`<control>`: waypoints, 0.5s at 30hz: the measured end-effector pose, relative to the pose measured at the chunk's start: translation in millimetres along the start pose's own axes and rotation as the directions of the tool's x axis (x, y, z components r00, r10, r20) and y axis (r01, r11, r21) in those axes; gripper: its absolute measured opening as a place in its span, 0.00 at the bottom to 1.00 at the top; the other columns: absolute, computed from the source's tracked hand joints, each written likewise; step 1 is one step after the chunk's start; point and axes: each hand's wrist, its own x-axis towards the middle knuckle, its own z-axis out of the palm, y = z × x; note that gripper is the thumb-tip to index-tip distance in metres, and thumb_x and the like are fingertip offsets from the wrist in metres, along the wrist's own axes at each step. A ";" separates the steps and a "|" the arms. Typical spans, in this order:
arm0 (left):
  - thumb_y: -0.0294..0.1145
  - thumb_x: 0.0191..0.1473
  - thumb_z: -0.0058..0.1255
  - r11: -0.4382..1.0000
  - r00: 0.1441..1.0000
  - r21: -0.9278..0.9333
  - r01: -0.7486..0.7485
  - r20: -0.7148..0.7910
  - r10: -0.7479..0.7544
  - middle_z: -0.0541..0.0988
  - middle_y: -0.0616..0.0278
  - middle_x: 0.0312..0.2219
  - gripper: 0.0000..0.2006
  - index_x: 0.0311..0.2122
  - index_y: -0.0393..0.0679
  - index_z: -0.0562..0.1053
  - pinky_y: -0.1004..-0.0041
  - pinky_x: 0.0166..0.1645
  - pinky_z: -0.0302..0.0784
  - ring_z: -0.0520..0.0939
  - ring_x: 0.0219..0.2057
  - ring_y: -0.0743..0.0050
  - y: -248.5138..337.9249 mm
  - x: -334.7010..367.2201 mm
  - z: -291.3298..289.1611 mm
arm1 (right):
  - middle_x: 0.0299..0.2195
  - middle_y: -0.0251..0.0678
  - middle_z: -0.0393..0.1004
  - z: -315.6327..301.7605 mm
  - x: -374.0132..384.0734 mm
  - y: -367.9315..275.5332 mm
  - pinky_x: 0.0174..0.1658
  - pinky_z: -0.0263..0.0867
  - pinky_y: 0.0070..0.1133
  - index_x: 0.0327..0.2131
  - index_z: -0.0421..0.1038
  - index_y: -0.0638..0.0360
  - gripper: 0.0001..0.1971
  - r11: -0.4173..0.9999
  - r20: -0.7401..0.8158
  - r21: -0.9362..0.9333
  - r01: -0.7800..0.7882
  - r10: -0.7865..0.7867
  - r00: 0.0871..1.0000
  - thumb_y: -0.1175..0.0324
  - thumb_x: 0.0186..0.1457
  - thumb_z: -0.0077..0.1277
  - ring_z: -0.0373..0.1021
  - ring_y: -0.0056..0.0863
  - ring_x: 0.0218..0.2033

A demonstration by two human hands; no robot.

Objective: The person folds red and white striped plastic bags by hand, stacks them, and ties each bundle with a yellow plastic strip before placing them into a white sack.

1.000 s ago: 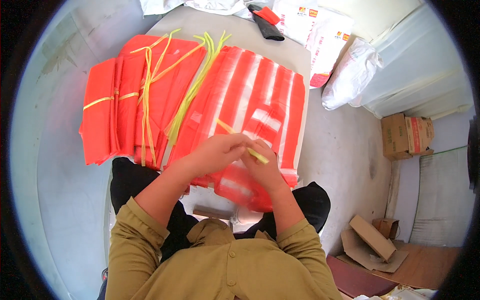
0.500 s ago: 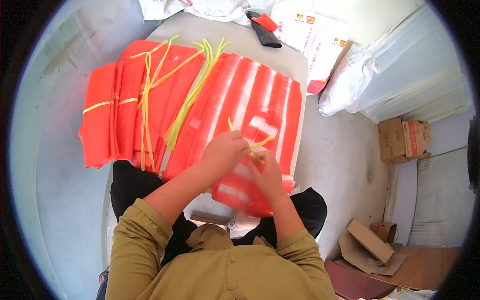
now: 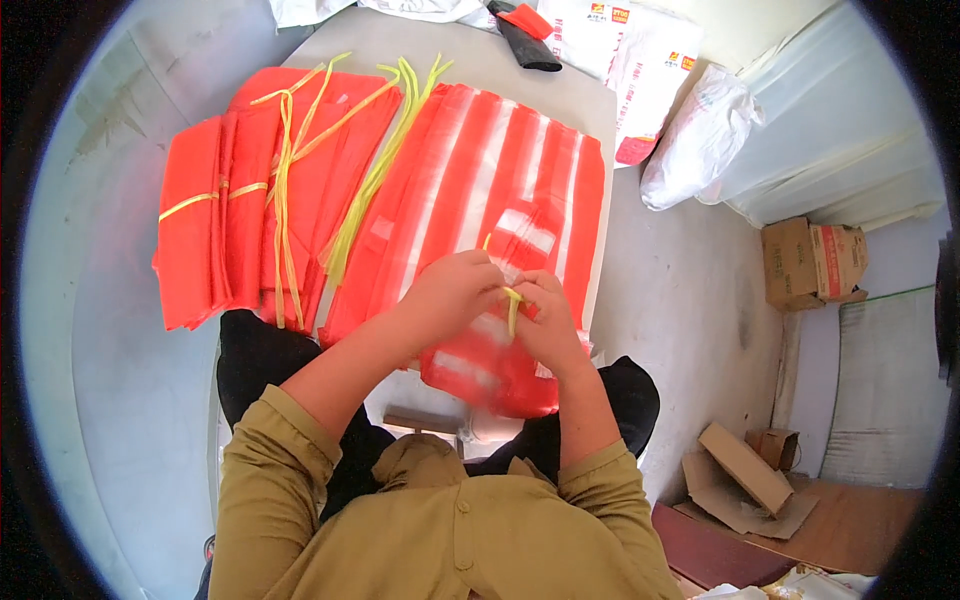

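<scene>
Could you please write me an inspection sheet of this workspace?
Surface: light grey table, largely covered with plastic.
Work items: red-and-white striped plastic; folded red bundles to its left; loose yellow strips between them.
Clutter: a dark item with a red piece near the far edge; white sacks beyond.
Hands: left hand and right hand hold one yellow strip over the striped plastic.
Cables: nothing seen clearly.
Surroundings: cardboard box at right; opened cardboard at lower right.
</scene>
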 end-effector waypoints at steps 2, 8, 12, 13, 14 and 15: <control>0.26 0.52 0.57 0.998 0.999 -0.040 0.040 0.007 -0.040 0.76 0.53 0.32 0.05 0.34 0.39 0.77 0.60 0.41 0.76 0.79 0.37 0.50 -3.9 -0.6 -0.7 | 0.39 0.45 0.74 1.9 0.2 -1.5 0.48 0.66 0.33 0.35 0.78 0.61 0.06 0.998 0.020 0.054 -0.041 0.040 0.999 0.73 0.55 0.53 0.70 0.44 0.44; 0.23 0.53 0.53 0.999 0.990 -0.035 0.027 -0.138 -0.032 0.76 0.51 0.33 0.04 0.35 0.38 0.76 0.58 0.42 0.76 0.79 0.38 0.46 -10.2 2.1 -0.3 | 0.40 0.46 0.75 3.7 -5.7 7.1 0.49 0.66 0.35 0.41 0.77 0.63 0.12 0.999 -0.127 0.021 -0.032 0.034 0.991 0.65 0.61 0.51 0.70 0.45 0.43; 0.26 0.54 0.53 0.953 0.980 0.247 0.174 -0.139 -0.142 0.76 0.48 0.31 0.04 0.33 0.37 0.76 0.56 0.41 0.75 0.78 0.38 0.45 -23.6 -0.3 -11.9 | 0.38 0.42 0.75 -2.7 -22.2 16.5 0.46 0.66 0.34 0.43 0.79 0.58 0.12 0.950 -0.117 -0.312 -0.030 -0.007 0.993 0.69 0.58 0.52 0.70 0.42 0.40; 0.28 0.54 0.54 0.925 0.983 0.334 0.181 -0.100 -0.156 0.76 0.48 0.31 0.05 0.32 0.38 0.76 0.56 0.41 0.75 0.78 0.37 0.44 -25.6 -1.3 -12.8 | 0.38 0.41 0.75 -3.8 -26.2 19.8 0.46 0.66 0.36 0.42 0.79 0.56 0.11 0.931 -0.098 -0.362 -0.044 0.009 0.995 0.69 0.55 0.54 0.70 0.43 0.40; 0.28 0.54 0.54 0.925 0.983 0.334 0.181 -0.098 -0.157 0.76 0.48 0.31 0.05 0.32 0.38 0.76 0.56 0.41 0.75 0.78 0.37 0.44 -25.6 -2.0 -12.2 | 0.38 0.41 0.75 -3.3 -28.3 23.5 0.46 0.66 0.36 0.42 0.79 0.56 0.11 0.931 -0.097 -0.361 -0.046 0.011 0.995 0.69 0.55 0.54 0.70 0.43 0.40; 0.31 0.54 0.54 0.919 0.983 0.349 0.185 -0.068 -0.172 0.76 0.48 0.30 0.07 0.31 0.38 0.76 0.56 0.42 0.75 0.78 0.37 0.45 -23.8 -2.3 -13.0 | 0.37 0.40 0.75 -3.1 -29.5 24.3 0.45 0.66 0.36 0.41 0.79 0.54 0.11 0.927 -0.112 -0.373 -0.030 -0.013 0.994 0.69 0.54 0.55 0.70 0.42 0.39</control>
